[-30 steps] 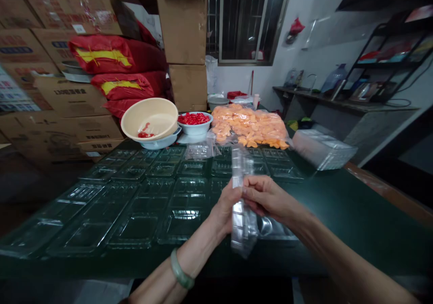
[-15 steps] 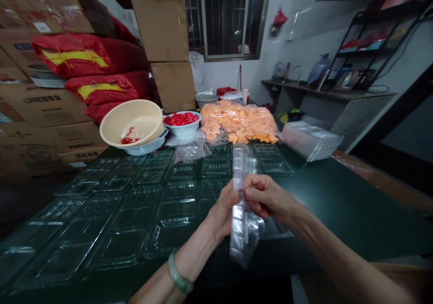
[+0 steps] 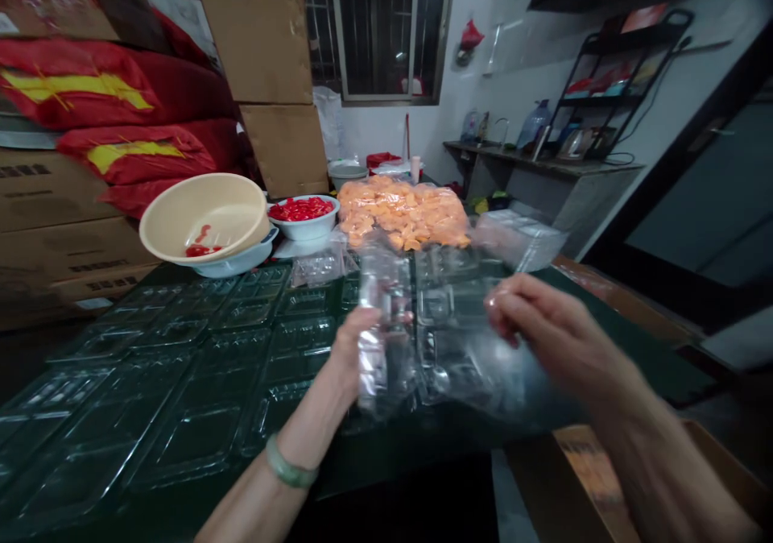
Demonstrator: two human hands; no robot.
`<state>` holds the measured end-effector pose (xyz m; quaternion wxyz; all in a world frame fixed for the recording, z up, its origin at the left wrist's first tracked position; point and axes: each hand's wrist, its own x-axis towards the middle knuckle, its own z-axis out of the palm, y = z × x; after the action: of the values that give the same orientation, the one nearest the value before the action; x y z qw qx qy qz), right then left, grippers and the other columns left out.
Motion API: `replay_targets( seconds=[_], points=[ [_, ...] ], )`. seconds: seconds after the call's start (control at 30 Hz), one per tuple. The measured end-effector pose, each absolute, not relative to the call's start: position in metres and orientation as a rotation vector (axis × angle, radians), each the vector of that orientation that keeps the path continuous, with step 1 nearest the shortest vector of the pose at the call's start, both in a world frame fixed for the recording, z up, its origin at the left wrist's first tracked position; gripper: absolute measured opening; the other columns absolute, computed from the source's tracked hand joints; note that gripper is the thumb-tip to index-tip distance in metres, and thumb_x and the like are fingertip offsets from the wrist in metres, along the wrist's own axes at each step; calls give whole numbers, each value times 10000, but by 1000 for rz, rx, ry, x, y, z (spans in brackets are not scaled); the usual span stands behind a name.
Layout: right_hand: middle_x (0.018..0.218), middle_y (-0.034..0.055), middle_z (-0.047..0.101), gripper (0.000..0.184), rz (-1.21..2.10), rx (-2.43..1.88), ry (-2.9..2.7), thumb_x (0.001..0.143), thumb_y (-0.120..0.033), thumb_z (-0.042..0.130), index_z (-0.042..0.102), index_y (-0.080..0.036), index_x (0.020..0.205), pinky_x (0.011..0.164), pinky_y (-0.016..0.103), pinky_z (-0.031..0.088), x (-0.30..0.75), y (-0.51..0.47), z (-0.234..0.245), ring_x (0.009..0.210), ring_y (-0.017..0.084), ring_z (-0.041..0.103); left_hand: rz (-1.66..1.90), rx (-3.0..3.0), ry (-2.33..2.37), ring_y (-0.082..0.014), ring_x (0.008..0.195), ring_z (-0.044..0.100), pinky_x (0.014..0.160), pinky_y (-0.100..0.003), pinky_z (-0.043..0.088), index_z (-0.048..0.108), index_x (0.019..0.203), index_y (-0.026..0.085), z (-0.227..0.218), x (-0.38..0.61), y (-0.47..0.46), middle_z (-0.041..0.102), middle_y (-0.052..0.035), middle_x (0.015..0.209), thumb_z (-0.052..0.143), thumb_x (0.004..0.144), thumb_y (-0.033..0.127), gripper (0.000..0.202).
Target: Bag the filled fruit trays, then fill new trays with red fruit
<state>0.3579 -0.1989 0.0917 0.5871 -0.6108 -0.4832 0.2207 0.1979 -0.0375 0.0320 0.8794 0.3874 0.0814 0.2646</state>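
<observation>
My left hand (image 3: pixel 350 346), below a green bangle on the wrist, is closed around a clear plastic tray stack (image 3: pixel 375 366) held on edge above the table. A separate clear plastic tray (image 3: pixel 444 341), blurred by motion, hangs to the right of that stack. My right hand (image 3: pixel 535 313) has its fingers curled in a pinch at this tray's right edge; the exact contact is smeared. Several clear compartment trays (image 3: pixel 202 426) lie in rows on the dark green table (image 3: pixel 628 346), left of and beyond my hands.
At the back are a cream basin (image 3: pixel 208 213), a white bowl of red pieces (image 3: pixel 303 211) and a bag of orange pieces (image 3: pixel 404 213). A wrapped tray pile (image 3: pixel 522 241) sits at the right. An open carton (image 3: pixel 595 478) stands below the table's front edge.
My right hand has moved right, drawing one clear tray away from the stack. My left hand and the stack have shifted left in view, as the camera turned right.
</observation>
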Motion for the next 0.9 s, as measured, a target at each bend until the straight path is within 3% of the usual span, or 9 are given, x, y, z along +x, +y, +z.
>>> replay_targets(
  seconds=[0.13,0.23,0.4,0.7,0.8,0.9],
  points=[
    [535,-20,422,333,739,-1480,-800,687,-432,702,486,-192,604,404,227,224,442,-246,70,429,58,351,529,794,86,-335,981,578,804,-470,454,471,1219,168,26,176,-14,610,-142,1065,623,573,423,711],
    [552,-21,409,279,881,-1542,-653,748,-395,645,502,-187,628,421,231,227,491,-273,27,444,41,355,494,807,61,-353,1026,557,849,-501,427,420,1275,164,20,167,-8,591,-160,1118,599,583,435,764],
    [442,-38,402,307,944,-1862,-554,631,-309,673,413,-194,517,353,194,197,524,-265,-31,364,40,305,387,810,39,-385,1084,517,881,-531,398,339,1330,143,11,177,-12,539,-199,1198,598,585,468,853],
    [430,-31,459,201,797,-2264,-487,644,-51,543,439,-175,526,326,173,250,513,-206,-36,351,72,402,329,786,86,-359,1016,550,814,-475,437,377,1284,146,10,203,-30,574,-182,1130,661,544,445,847],
    [454,-24,464,180,624,-2379,-475,659,-49,555,472,-172,559,364,191,274,510,-208,-26,391,90,428,365,803,133,-321,973,569,767,-416,459,407,1270,155,12,208,-38,586,-154,1097,679,562,425,806],
    [599,-5,523,74,385,-2377,-559,737,-149,568,514,-179,695,459,195,350,485,-209,-4,540,109,504,400,804,196,-270,909,586,708,-344,466,450,1239,164,17,216,-52,600,-114,1035,712,551,391,770]
  ],
)
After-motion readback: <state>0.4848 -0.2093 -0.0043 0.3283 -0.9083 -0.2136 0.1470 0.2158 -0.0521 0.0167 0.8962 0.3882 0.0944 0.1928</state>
